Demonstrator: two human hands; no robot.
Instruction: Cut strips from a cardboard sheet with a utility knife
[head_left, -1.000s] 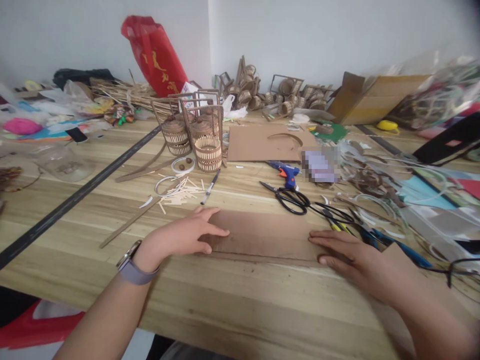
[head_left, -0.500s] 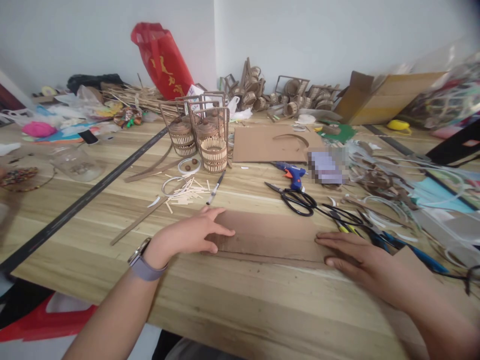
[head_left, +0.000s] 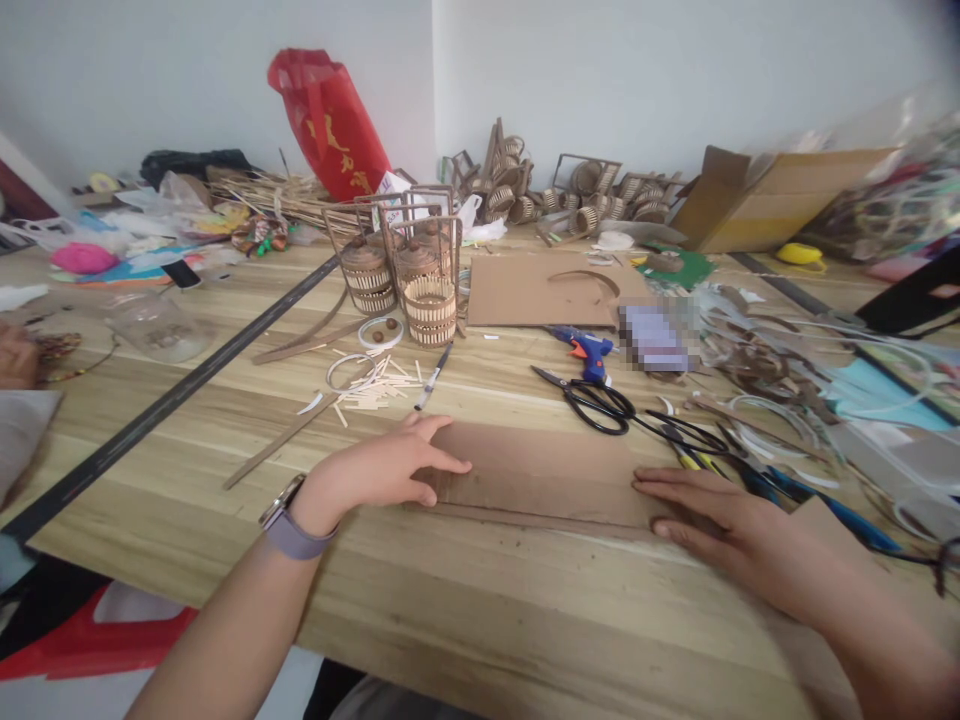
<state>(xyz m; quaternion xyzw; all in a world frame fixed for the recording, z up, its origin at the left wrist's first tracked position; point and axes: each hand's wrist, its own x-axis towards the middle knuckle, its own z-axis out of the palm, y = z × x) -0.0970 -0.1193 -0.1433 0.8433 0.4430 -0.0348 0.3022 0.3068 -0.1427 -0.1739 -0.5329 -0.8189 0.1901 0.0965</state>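
Observation:
A flat brown cardboard piece [head_left: 540,465] lies on the wooden table in front of me, with a narrow brown strip [head_left: 525,521] along its near edge. My left hand [head_left: 394,465] rests on the cardboard's left end, fingers spread. On the right end lie the stretched fingers of my right hand [head_left: 724,510], the thumb apart from them. Just beyond the cardboard are black-handled scissors [head_left: 600,405] and a blue glue gun [head_left: 589,352]. Close to my left hand lie a pen [head_left: 433,378] and a scatter of small wooden sticks [head_left: 379,385].
Small lidded bamboo baskets [head_left: 431,308] with tall handles stand behind the sticks. A larger cardboard sheet [head_left: 525,290] lies further back. Pliers [head_left: 825,510] and loose strips crowd the right. Another person's hand [head_left: 16,355] is at the far left, past a dark table seam [head_left: 180,390].
Another person's hand and sleeve have come further into view at the far left. The view has shifted very slightly; my hands keep their places on the cardboard.

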